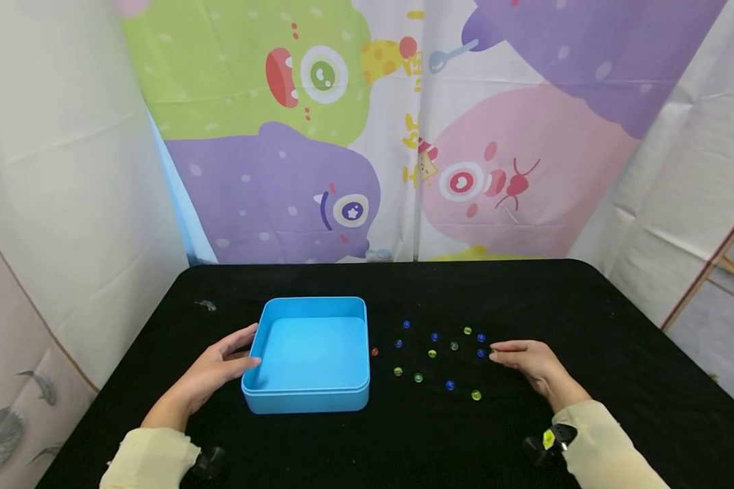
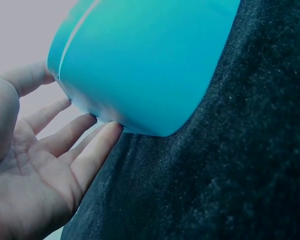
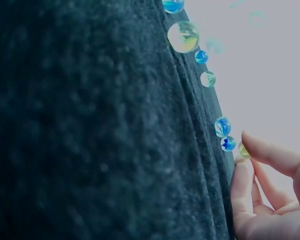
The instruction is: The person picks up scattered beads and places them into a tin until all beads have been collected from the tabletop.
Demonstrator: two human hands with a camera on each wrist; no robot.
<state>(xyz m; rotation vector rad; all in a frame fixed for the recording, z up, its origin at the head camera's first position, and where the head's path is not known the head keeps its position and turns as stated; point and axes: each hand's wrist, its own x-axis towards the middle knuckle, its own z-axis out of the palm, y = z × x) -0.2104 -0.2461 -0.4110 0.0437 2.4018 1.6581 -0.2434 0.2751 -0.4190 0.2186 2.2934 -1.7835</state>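
Observation:
A light blue open-topped box (image 1: 306, 353) sits on the black cloth, its inside bare. My left hand (image 1: 217, 367) is at its left side; in the left wrist view the fingertips of the left hand (image 2: 55, 150) touch the outer wall of the box (image 2: 140, 65), with the thumb at the rim. To the right, my right hand (image 1: 535, 367) pinches a yellow-green marble (image 3: 244, 149) between thumb and fingertips. In the head view that marble is mostly hidden by the fingers. Two blue marbles (image 1: 480, 353) lie just left of this hand.
Several blue, green and yellow glass marbles (image 1: 431, 354) lie scattered between the box and my right hand. A reddish-orange marble (image 1: 375, 352) lies close to the box's right wall. The black tablecloth (image 1: 355, 455) reaches back to a cartoon-printed curtain (image 1: 397, 136).

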